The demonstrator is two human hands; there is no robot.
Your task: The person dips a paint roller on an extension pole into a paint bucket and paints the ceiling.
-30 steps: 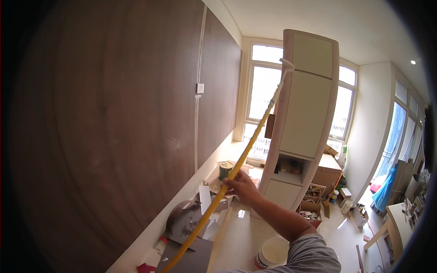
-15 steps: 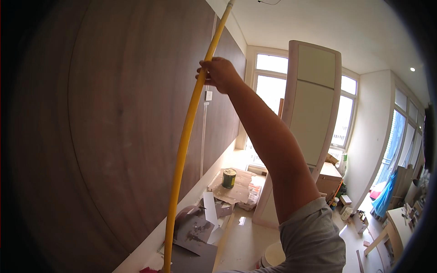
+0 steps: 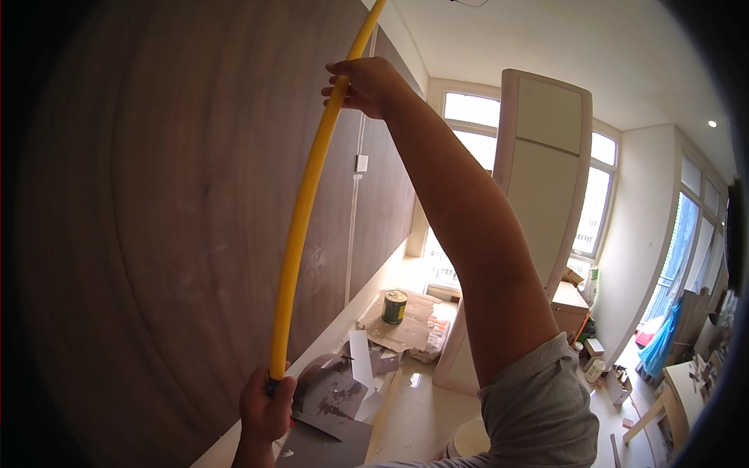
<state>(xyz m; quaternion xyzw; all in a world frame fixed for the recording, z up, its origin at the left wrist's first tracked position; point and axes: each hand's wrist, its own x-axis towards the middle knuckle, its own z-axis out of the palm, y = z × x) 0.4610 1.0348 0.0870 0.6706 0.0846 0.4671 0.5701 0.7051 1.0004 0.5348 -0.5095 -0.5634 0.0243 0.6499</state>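
Observation:
A long yellow pole (image 3: 303,209) stands upright in front of me, leaning a little right at its top, and looks curved. High on it is my right hand (image 3: 365,87), its fingers wrapped around the pole and my arm stretched up. Around the pole's dark lower end closes my left hand (image 3: 265,405), thumb up. A bit of red shows beside that hand. The pole's upper end runs out of the picture. Close behind it is the brown wood-grain wall panelling (image 3: 203,195).
Panel offcuts (image 3: 331,398) lie on the floor along the wall. Beyond them a dark green can (image 3: 394,306) stands on cardboard (image 3: 413,331). A tall white cabinet (image 3: 546,171) rises right of centre, and a bucket (image 3: 472,438) sits below my right arm. A wooden table (image 3: 686,394) is at the far right.
The pole has moved up and slightly left. My right hand has risen with it, and my left hand has come into view around its lower end.

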